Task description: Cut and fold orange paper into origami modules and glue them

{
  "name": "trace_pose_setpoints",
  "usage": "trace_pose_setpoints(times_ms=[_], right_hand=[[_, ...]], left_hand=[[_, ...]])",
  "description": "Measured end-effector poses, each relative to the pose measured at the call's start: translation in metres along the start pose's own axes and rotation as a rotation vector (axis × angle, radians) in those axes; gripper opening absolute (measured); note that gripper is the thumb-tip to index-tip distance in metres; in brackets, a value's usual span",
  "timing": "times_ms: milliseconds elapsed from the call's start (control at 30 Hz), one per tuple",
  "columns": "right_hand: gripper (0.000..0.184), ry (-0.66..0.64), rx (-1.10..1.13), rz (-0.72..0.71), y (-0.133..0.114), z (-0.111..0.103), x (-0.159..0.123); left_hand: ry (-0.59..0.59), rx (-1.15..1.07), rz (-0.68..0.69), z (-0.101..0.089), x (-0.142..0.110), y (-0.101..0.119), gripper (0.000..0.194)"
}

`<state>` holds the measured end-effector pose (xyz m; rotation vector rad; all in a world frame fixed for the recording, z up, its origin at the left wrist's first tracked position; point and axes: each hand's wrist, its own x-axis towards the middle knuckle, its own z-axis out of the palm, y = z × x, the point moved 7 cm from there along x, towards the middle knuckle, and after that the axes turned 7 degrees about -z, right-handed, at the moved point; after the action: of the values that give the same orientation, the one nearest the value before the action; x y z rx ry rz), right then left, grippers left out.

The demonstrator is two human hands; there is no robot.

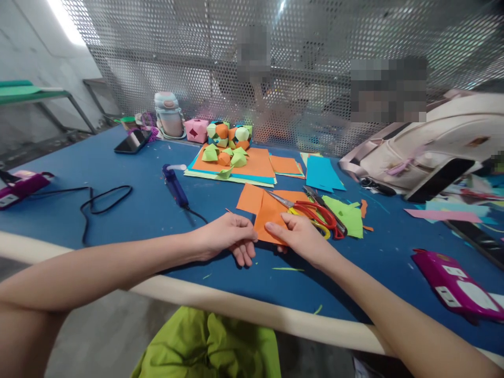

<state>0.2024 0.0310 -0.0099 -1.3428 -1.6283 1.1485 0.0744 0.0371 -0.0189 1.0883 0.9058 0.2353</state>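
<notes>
My right hand [305, 236] grips a piece of orange paper [270, 212], thumb on top and fingers underneath. At the paper's lower left edge, my left hand [232, 236] pinches with thumb and forefinger, its other fingers loosely curled. Just beyond lies another orange sheet [246, 198], partly covered. Scissors with red handles [315, 210] rest beside my right hand, overlapping a yellow-handled pair [323, 230] and a dark cutter [342, 224]. Green paper [348, 212] lies to their right. A blue glue gun [176, 187] with a cord lies left of the paper.
Folded paper balls [240, 137] and green folded pieces [238, 157] sit on stacked sheets [258, 161]. Blue paper [323, 173], a pink paper box [196, 130], a bottle [169, 115] and a phone [133, 142] stand behind. Purple power strips [457, 286] and a backpack [433, 136] flank the table.
</notes>
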Motion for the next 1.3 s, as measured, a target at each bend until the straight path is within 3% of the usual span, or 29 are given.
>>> trace_pose_setpoints(times_ms=[167, 667, 800, 900, 1000, 1067, 1233, 1300], right_hand=[[0.043, 0.079, -0.098, 0.016, -0.005, -0.011, -0.003], [0.033, -0.154, 0.131, 0.099, 0.002, -0.044, -0.002], [0.035, -0.025, 0.221, 0.049, 0.007, -0.061, 0.005], [0.040, 0.059, 0.328, 0.011, 0.005, -0.052, 0.007], [0.040, -0.106, 0.283, 0.080, 0.005, -0.023, 0.004], [0.040, -0.193, 0.178, 0.118, 0.005, -0.017, -0.002], [0.036, -0.318, 0.059, 0.196, 0.010, -0.046, -0.012], [0.035, -0.242, 0.098, 0.161, 0.008, -0.059, -0.008]], left_hand=[[0.008, 0.006, 0.031, 0.001, -0.001, 0.003, 0.011], [0.146, 0.026, 0.222, -0.012, -0.008, 0.019, 0.014], [0.174, 0.035, 0.257, -0.017, -0.007, 0.023, 0.015], [0.158, 0.039, 0.282, -0.016, -0.007, 0.023, 0.016], [0.156, 0.040, 0.303, -0.015, -0.007, 0.023, 0.017], [0.161, 0.040, 0.307, -0.015, -0.007, 0.022, 0.017], [0.145, 0.032, 0.302, -0.015, -0.007, 0.022, 0.016], [0.145, 0.030, 0.309, -0.015, -0.008, 0.023, 0.017]])
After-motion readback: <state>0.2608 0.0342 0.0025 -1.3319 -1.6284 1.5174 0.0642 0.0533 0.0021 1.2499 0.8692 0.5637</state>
